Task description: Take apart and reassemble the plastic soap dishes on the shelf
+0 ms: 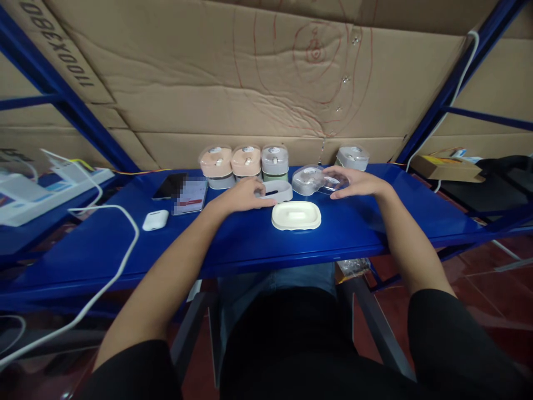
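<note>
Though in left hand (245,195), tray (285,192) level

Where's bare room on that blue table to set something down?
Right of the right forearm, toward the blue table's right end; also between the cream piece and that forearm. Crowded: back middle, with containers, left hand and right hand.

The grey tray (285,192) looks plastic (smooth, matt).

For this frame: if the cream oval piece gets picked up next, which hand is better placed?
Probably the left hand: it reaches almost to the cream oval piece, though it is at the grey container. The right hand is farther off, at clear plastic.
</note>
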The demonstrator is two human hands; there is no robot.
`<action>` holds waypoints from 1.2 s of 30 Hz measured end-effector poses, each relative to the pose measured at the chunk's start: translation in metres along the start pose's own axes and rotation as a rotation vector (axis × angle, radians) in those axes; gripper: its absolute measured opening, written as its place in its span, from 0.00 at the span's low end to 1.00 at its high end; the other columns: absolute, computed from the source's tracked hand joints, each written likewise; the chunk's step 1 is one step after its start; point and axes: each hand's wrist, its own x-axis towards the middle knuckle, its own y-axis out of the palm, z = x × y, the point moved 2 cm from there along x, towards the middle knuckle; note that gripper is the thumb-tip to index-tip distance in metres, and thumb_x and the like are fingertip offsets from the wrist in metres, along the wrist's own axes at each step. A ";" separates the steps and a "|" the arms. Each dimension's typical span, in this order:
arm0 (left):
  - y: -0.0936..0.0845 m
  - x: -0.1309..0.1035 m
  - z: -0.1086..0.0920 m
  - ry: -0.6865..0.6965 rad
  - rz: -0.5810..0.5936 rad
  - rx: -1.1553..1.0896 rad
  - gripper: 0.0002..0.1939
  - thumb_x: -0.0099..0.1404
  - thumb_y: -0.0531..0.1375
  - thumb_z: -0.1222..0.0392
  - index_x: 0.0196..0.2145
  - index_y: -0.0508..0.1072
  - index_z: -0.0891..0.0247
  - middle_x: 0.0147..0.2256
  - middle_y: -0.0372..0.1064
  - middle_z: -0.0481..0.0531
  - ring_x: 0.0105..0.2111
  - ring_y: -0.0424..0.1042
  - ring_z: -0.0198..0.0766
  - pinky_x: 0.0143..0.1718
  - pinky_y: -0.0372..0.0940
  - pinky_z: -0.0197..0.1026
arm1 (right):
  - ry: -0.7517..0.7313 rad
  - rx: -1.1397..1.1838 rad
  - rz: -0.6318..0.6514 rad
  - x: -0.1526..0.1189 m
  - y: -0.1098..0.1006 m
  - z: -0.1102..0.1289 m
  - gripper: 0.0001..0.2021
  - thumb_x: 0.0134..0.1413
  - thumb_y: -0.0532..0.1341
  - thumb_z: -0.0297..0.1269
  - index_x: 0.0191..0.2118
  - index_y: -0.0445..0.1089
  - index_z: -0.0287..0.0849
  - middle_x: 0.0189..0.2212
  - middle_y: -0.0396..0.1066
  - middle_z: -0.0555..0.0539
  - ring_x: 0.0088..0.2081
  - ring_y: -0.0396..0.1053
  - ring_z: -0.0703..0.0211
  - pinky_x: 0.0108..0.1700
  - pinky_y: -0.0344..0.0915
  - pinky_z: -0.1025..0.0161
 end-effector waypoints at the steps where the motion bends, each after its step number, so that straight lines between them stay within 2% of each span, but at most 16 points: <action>1: 0.000 -0.001 -0.004 0.011 -0.036 -0.026 0.27 0.62 0.70 0.28 0.31 0.79 0.57 0.46 0.79 0.59 0.49 0.79 0.56 0.57 0.73 0.56 | 0.004 0.015 -0.025 0.000 0.000 0.002 0.44 0.48 0.83 0.61 0.69 0.76 0.56 0.65 0.80 0.42 0.58 0.81 0.37 0.62 0.82 0.36; 4: 0.005 -0.005 -0.024 0.074 -0.071 -0.098 0.26 0.64 0.71 0.31 0.37 0.81 0.58 0.56 0.77 0.60 0.57 0.78 0.57 0.64 0.71 0.59 | -0.015 0.099 -0.135 -0.001 0.000 0.007 0.41 0.53 0.80 0.67 0.67 0.76 0.54 0.59 0.82 0.42 0.56 0.82 0.38 0.64 0.80 0.34; 8: 0.023 -0.007 -0.050 0.171 0.007 -0.136 0.24 0.64 0.75 0.35 0.41 0.82 0.58 0.65 0.73 0.61 0.62 0.77 0.58 0.68 0.70 0.59 | -0.070 0.162 -0.292 -0.001 -0.003 0.013 0.40 0.58 0.73 0.75 0.65 0.75 0.54 0.56 0.83 0.41 0.53 0.83 0.39 0.60 0.82 0.36; 11: 0.038 -0.008 -0.061 0.214 0.075 -0.139 0.23 0.64 0.76 0.37 0.43 0.81 0.57 0.66 0.72 0.61 0.62 0.78 0.58 0.66 0.71 0.58 | -0.077 0.148 -0.342 0.001 -0.002 0.013 0.41 0.58 0.72 0.77 0.65 0.75 0.53 0.56 0.82 0.40 0.51 0.83 0.40 0.56 0.83 0.38; 14: 0.048 -0.009 -0.065 0.230 0.114 -0.130 0.25 0.63 0.76 0.37 0.47 0.80 0.56 0.65 0.74 0.61 0.64 0.77 0.59 0.68 0.71 0.58 | -0.064 0.137 -0.337 0.002 0.001 0.012 0.42 0.57 0.72 0.76 0.66 0.75 0.52 0.56 0.82 0.40 0.51 0.83 0.39 0.55 0.82 0.38; 18: 0.052 -0.010 -0.066 0.191 0.123 -0.099 0.39 0.61 0.76 0.39 0.64 0.76 0.58 0.68 0.74 0.65 0.71 0.72 0.66 0.73 0.68 0.63 | -0.046 0.108 -0.324 0.003 0.005 0.011 0.41 0.58 0.73 0.72 0.68 0.75 0.52 0.58 0.82 0.40 0.52 0.82 0.37 0.58 0.80 0.36; 22: 0.056 -0.007 -0.060 0.137 0.129 -0.115 0.55 0.60 0.77 0.39 0.77 0.64 0.60 0.75 0.66 0.71 0.77 0.65 0.73 0.77 0.63 0.69 | -0.097 -0.006 -0.328 0.002 0.012 0.021 0.44 0.55 0.76 0.69 0.69 0.75 0.49 0.61 0.81 0.39 0.59 0.80 0.32 0.67 0.74 0.32; 25: 0.060 -0.002 -0.050 0.116 0.076 -0.210 0.67 0.57 0.80 0.35 0.82 0.55 0.60 0.79 0.59 0.73 0.81 0.58 0.75 0.79 0.60 0.72 | -0.216 -0.045 -0.212 0.002 0.027 0.036 0.45 0.53 0.79 0.65 0.71 0.75 0.49 0.66 0.80 0.38 0.64 0.78 0.31 0.70 0.72 0.33; 28: 0.065 0.003 -0.037 0.098 0.015 -0.316 0.78 0.49 0.85 0.33 0.83 0.50 0.61 0.80 0.56 0.78 0.80 0.59 0.77 0.78 0.61 0.74 | -0.323 -0.120 -0.091 0.006 0.049 0.048 0.45 0.53 0.80 0.62 0.72 0.75 0.48 0.68 0.79 0.37 0.66 0.78 0.31 0.71 0.71 0.33; 31: 0.068 0.006 -0.028 0.029 0.012 -0.348 0.83 0.44 0.87 0.35 0.84 0.49 0.60 0.79 0.56 0.81 0.79 0.59 0.80 0.77 0.60 0.77 | -0.348 -0.205 -0.035 0.013 0.071 0.047 0.45 0.55 0.80 0.62 0.74 0.75 0.48 0.69 0.79 0.36 0.68 0.77 0.29 0.73 0.68 0.30; 36: 0.062 0.005 -0.025 0.035 0.037 -0.394 0.80 0.45 0.87 0.38 0.84 0.50 0.59 0.77 0.62 0.80 0.77 0.65 0.78 0.76 0.61 0.77 | -0.347 -0.237 -0.039 0.021 0.092 0.037 0.50 0.57 0.77 0.67 0.78 0.70 0.46 0.71 0.76 0.32 0.70 0.75 0.29 0.73 0.68 0.31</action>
